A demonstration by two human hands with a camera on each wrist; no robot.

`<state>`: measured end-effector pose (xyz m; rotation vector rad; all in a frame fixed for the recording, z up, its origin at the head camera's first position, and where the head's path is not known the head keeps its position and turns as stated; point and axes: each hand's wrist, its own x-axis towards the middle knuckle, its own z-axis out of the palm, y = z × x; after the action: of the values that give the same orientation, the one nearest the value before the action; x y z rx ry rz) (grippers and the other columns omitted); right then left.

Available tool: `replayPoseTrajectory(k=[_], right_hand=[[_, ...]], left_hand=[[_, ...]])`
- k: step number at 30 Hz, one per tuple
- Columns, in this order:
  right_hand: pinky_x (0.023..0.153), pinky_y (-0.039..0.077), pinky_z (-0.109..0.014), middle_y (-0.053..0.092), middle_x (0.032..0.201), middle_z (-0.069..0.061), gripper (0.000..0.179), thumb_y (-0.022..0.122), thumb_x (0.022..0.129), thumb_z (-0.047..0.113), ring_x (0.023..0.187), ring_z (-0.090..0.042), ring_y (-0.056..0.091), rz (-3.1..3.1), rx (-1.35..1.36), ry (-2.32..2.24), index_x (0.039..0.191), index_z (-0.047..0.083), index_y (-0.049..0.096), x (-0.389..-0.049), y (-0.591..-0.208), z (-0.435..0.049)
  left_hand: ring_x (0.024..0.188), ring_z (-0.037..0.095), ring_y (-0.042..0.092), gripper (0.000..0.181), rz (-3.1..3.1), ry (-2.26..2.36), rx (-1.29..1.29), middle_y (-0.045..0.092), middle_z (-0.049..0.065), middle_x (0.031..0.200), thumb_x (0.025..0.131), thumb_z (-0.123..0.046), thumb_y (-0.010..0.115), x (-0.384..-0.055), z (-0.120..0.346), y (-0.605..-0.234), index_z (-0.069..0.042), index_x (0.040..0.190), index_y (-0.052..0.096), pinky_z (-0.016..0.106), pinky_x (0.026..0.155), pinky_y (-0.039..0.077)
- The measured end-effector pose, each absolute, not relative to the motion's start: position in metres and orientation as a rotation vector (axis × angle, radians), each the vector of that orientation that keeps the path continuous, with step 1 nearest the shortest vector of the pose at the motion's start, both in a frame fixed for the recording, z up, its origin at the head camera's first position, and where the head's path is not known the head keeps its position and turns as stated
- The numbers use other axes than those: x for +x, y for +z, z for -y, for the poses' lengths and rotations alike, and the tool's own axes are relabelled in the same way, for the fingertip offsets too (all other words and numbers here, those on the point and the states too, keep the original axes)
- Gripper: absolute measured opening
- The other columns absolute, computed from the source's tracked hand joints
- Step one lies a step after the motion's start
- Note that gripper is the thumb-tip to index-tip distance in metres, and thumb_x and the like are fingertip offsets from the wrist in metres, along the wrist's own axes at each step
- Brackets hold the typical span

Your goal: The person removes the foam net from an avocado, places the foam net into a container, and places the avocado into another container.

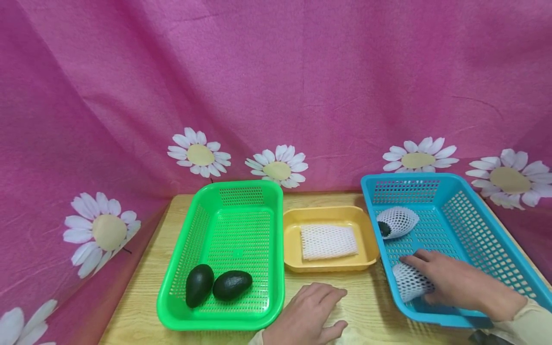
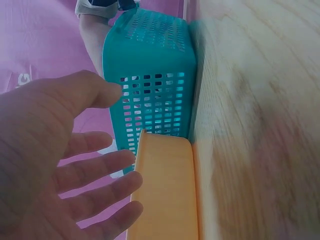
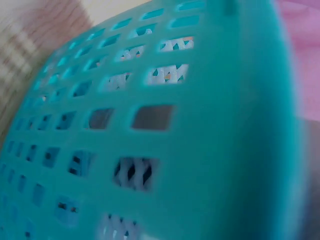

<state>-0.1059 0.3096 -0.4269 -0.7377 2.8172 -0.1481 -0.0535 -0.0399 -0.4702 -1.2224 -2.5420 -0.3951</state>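
Observation:
My right hand (image 1: pixel 453 280) reaches into the blue basket (image 1: pixel 409 314), its fingers curled over a net-wrapped avocado (image 1: pixel 409 282) near the basket's front left corner. White foam netting hides most of that fruit. Behind it lies another netted avocado (image 1: pixel 398 223), its dark end poking out on the left. My left hand (image 1: pixel 308 314) hovers above the table between the green basket and the blue one, fingers spread and holding nothing. In the left wrist view the same hand (image 2: pixel 65 160) is beside the yellow tray (image 2: pixel 167 190). The basket wall (image 3: pixel 210 150) fills most of the right wrist view.
Two bare dark avocados (image 1: pixel 200 286) lie at the front of the green basket (image 1: pixel 278 268). Between the baskets, the yellow tray holds a flattened white foam net (image 1: pixel 329 242). A pink flowered curtain (image 1: pixel 302 96) hangs behind the wooden table (image 1: pixel 138 297).

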Motion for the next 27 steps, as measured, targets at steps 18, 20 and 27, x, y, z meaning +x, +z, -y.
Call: replayPoseTrajectory(k=[18,20,27], right_hand=[[0.072,0.056,-0.032,0.064,0.117,-0.003,0.079,0.093,0.065,0.03,0.096,-0.013,0.059,-3.02,-0.846,-0.119,0.136,0.01,0.064,-0.094,-0.398,-0.31],[0.07,0.054,-0.029,0.064,0.114,0.0,0.077,0.093,0.064,0.03,0.093,-0.011,0.057,-3.065,-0.915,-0.118,0.133,0.01,0.065,-0.093,-0.396,-0.31],[0.062,0.043,-0.022,0.061,0.112,0.004,0.077,0.09,0.064,0.027,0.081,0.001,0.046,-3.099,-0.92,-0.136,0.135,0.011,0.064,-0.087,-0.384,-0.309]], left_hand=[[0.116,0.008,0.066,0.05,2.521,-0.389,-1.208,0.072,-0.008,0.122,0.095,-0.046,0.069,-0.051,0.043,-0.465,-0.016,0.135,0.063,0.025,0.098,0.054],[0.115,0.008,0.066,0.05,2.524,-0.393,-1.214,0.072,-0.008,0.122,0.095,-0.046,0.069,-0.05,0.044,-0.465,-0.016,0.135,0.063,0.025,0.097,0.054],[0.114,0.009,0.067,0.05,2.517,-0.417,-1.256,0.072,-0.007,0.119,0.096,-0.044,0.069,-0.048,0.047,-0.464,-0.015,0.135,0.062,0.024,0.096,0.054]])
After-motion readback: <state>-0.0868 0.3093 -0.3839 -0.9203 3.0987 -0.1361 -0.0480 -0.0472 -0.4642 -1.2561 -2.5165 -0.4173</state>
